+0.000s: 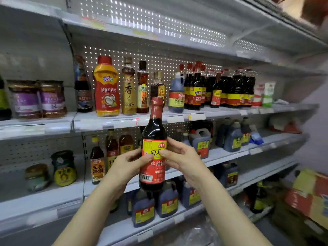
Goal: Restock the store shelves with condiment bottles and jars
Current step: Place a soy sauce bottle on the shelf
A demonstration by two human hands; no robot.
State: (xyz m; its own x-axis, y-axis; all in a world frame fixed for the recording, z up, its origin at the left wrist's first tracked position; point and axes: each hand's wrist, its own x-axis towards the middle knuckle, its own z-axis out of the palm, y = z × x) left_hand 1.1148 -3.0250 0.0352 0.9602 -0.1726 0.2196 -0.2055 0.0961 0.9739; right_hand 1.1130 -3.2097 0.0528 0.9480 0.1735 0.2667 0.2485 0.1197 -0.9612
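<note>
Left hand (131, 162) and right hand (181, 157) grip one soy bottle (154, 132).

The soy sauce bottle (154, 132) is almost black, with a red cap and a label that is yellow on top and red below, plus a small white barcode patch. The squeeze bottle (106, 86) is red with yellow bands and a red cap. The two jars (26, 100) carry purple labels. The low jugs (142, 212) are dark blue-black with yellow-and-red labels. The back panel (159, 55) is pale grey with a regular pattern of small holes. The boxes (310, 196) are red and yellow.
</note>
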